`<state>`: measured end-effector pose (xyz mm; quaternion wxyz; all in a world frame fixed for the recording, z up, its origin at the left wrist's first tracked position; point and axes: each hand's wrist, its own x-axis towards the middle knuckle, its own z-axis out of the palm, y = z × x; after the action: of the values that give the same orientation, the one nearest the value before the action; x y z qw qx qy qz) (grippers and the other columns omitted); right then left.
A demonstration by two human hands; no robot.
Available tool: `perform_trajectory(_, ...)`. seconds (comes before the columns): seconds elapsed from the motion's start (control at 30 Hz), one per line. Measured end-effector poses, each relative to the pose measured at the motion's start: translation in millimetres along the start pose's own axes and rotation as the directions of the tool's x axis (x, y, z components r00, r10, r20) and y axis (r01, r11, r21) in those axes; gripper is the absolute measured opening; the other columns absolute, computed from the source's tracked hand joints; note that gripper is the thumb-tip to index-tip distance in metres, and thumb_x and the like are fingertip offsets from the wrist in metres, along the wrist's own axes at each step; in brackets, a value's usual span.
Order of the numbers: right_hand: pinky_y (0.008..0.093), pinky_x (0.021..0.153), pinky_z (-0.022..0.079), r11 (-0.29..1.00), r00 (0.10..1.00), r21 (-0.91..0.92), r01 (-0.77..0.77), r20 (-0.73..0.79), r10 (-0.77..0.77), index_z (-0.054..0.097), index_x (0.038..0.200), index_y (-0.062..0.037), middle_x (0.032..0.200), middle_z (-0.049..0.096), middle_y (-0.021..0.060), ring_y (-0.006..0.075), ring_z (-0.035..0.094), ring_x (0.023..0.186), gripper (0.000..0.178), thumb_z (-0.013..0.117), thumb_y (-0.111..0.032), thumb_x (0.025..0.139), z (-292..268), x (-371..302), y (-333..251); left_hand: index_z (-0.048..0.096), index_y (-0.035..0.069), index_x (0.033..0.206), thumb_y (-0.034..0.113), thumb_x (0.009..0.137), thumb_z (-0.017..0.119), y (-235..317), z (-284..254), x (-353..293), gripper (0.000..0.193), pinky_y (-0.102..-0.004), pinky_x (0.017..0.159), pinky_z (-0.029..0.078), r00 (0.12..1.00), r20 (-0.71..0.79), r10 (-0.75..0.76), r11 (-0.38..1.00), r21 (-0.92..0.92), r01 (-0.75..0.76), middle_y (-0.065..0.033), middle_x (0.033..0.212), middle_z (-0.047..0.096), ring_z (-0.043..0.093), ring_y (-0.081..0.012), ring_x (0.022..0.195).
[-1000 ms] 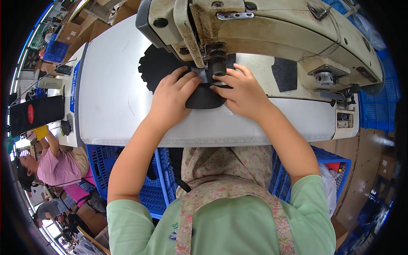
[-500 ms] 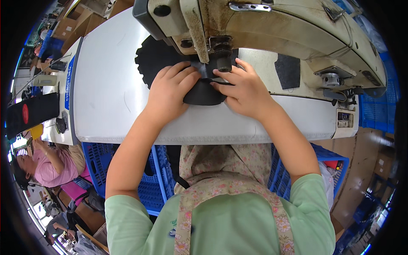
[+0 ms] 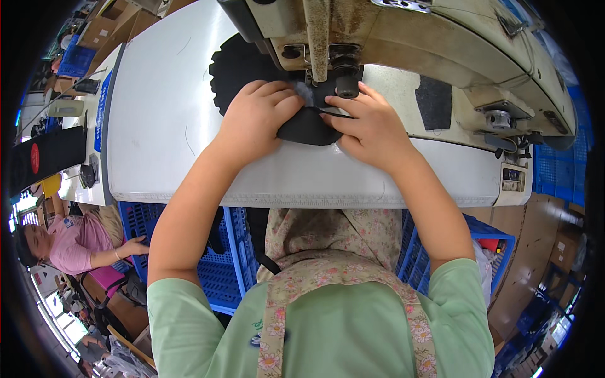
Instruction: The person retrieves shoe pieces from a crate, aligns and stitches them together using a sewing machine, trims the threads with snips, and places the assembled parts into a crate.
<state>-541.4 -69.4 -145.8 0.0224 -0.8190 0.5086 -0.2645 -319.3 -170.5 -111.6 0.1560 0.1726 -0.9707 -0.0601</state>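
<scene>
A black fabric piece [image 3: 236, 72] with a notched left edge lies under the head of a sewing machine [image 3: 441, 47]. My left hand [image 3: 255, 123] presses on it left of the needle area, fingers bent and close together. My right hand [image 3: 373, 126] grips the fabric from the other side, thumb and fingers closed at a thin black edge that stands up. Between my hands the near part of the fabric curves toward me in a rounded flap [image 3: 309, 129]. The machine head partly hides the far side, and the needle tip cannot be made out clearly.
A dark fabric scrap [image 3: 433, 104] lies on the machine bed to the right. Blue crates [image 3: 236, 252] stand below the white table [image 3: 157, 126], left and right of my lap. At far left a person in pink [image 3: 79, 242] sits near another machine table.
The machine and table appear shifted slightly up and right in view. My hands stay on the fabric, and the flap between them looks smaller. The person at left has lowered an arm.
</scene>
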Motion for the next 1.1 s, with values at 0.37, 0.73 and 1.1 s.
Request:
perform_trajectory(0.37, 0.0508, 0.105, 0.04, 1.0, 0.999, -0.018, 0.013, -0.029, -0.014, 0.075, 0.1, -0.0158, 0.115, 0.064, 0.0074, 0.0249, 0.054, 0.118, 0.03, 0.062, -0.015, 0.073, 3, 1, -1, 0.062, 0.007, 0.102, 0.001, 0.057, 0.066, -6, 1, 1, 0.045, -0.04, 0.094, 0.043, 1.0, -0.015, 0.019, 1.0, 0.012, -0.019, -0.0078, 0.107, 0.066, 0.058, -0.0277, 0.11)
perform_trajectory(0.73, 0.0511, 0.106, 0.039, 0.999, 0.998, -0.01, -0.041, -0.054, 0.04, 0.074, 0.101, -0.0177, 0.112, 0.065, 0.0073, 0.0263, 0.056, 0.117, 0.03, 0.062, -0.014, 0.074, 6, 4, 0, 0.062, 0.007, 0.103, 0.001, 0.058, 0.067, -11, 1, 2, 0.046, -0.0409, 0.094, 0.044, 0.998, -0.048, 0.042, 0.999, 0.025, -0.041, -0.008, 0.108, 0.066, 0.058, -0.0291, 0.109)
perform_trajectory(1.1, 0.0497, 0.107, 0.039, 0.998, 0.998, -0.013, -0.055, -0.043, 0.054, 0.074, 0.104, -0.0181, 0.114, 0.065, 0.0074, 0.0258, 0.055, 0.119, 0.032, 0.062, -0.014, 0.074, 6, 3, 1, 0.063, 0.006, 0.105, 0.002, 0.058, 0.067, -12, 1, 2, 0.047, -0.0423, 0.094, 0.044, 0.998, -0.038, 0.047, 0.998, 0.037, -0.046, -0.0101, 0.11, 0.065, 0.057, -0.032, 0.109)
